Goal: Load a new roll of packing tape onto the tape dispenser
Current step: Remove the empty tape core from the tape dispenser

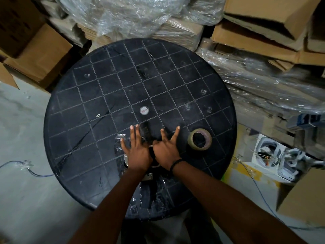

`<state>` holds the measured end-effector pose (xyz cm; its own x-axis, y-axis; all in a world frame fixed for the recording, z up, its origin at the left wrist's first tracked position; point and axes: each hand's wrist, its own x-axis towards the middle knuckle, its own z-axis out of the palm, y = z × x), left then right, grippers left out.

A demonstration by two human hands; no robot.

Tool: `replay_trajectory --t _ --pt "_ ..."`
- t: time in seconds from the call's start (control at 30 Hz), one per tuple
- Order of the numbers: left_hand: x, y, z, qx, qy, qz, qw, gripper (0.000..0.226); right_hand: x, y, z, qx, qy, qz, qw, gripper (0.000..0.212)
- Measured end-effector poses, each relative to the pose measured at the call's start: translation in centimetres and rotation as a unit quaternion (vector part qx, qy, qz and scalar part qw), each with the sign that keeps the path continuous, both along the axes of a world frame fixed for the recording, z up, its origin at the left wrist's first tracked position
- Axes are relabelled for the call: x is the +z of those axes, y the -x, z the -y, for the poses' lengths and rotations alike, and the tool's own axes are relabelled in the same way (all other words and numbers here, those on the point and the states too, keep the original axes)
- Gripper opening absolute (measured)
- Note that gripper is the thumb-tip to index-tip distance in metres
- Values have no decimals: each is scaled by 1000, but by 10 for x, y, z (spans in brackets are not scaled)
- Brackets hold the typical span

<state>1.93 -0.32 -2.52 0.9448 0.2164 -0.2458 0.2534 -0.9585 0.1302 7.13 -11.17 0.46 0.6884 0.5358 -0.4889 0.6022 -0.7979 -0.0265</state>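
Observation:
On a round black table (98,95) lies a black tape dispenser (146,131), mostly hidden under my two hands; its dark handle shows between my fingers and a metal part (148,176) peeks out near my wrists. My left hand (137,150) lies over it with straight, spread fingers. My right hand (166,147) sits beside it, touching it, fingers stretched out forward. A roll of brownish packing tape (199,140) lies flat on the table just right of my right hand, apart from it.
Bits of crumpled clear tape (121,138) stick to the table by my left hand. A small white cap (144,110) marks the table centre. Cardboard boxes (40,57) and plastic-wrapped stacks (263,81) crowd behind and to the right. A blue cable (35,173) runs on the floor.

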Motion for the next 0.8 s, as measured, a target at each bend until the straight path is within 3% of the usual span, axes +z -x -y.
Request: replay_trajectory --t 0.23,0.37,0.43,0.5,0.63,0.8 --pt "13 9 12 7 -70 -35 997 62 -1 8 1 38 -29 107 993 17" --pt "16 12 10 38 -44 -40 998 84 -5 5 1 90 -55 148 983 13" --pt "19 9 7 59 -11 -49 997 73 -7 1 3 128 -70 169 975 15" --pt "21 2 3 63 21 -72 995 63 -6 -5 7 149 -72 177 970 21" --pt "18 -10 1 39 66 -109 991 75 0 -11 15 115 -3 158 981 53" --pt "14 -1 7 9 12 -86 996 95 -1 -4 17 34 29 124 991 73"
